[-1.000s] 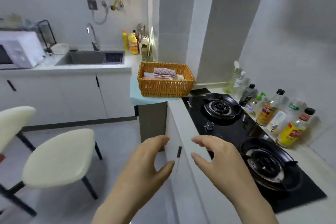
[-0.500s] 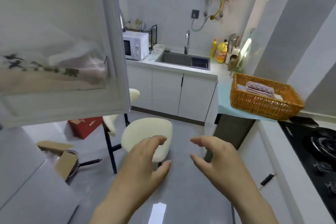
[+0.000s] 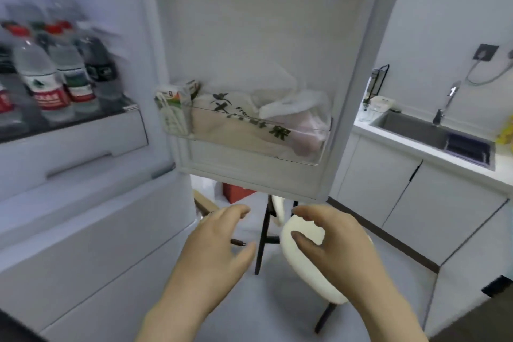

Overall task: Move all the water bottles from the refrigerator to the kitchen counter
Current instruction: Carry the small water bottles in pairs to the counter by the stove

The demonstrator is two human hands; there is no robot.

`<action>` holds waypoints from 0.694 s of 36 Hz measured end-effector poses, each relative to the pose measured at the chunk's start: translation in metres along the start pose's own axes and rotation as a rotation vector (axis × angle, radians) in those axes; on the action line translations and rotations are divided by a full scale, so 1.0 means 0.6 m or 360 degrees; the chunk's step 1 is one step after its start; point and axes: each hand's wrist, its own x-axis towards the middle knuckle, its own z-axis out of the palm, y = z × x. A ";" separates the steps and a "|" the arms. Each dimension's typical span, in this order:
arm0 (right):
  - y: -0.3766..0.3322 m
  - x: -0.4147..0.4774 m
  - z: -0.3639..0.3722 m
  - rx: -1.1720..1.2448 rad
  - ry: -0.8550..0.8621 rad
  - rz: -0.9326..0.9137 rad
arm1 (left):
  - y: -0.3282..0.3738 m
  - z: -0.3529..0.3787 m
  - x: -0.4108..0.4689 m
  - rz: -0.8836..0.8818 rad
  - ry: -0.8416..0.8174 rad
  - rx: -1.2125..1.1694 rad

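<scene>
Red-capped clear plastic water bottles [image 3: 39, 78] stand in the open white refrigerator [image 3: 91, 230]; left hand [image 3: 219, 247] and right hand [image 3: 336, 244], both slack and empty, should next reach in.

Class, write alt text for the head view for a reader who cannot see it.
The left hand and right hand hover empty before an open refrigerator; red-capped water bottles stand on its shelf, at left. The door bin holds bags and a carton; a counter with a sink lies at right.
</scene>
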 end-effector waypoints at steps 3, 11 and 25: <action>-0.015 0.055 0.014 0.0014 -0.0066 -0.0146 | -0.014 -0.017 0.020 -0.0143 0.0136 0.0065; -0.066 0.173 0.063 0.0030 -0.0277 -0.0535 | -0.054 -0.051 0.036 -0.0464 0.0372 0.0165; -0.227 0.291 0.190 0.0174 -0.0529 -0.0905 | -0.207 -0.143 0.033 -0.0836 0.0663 0.0302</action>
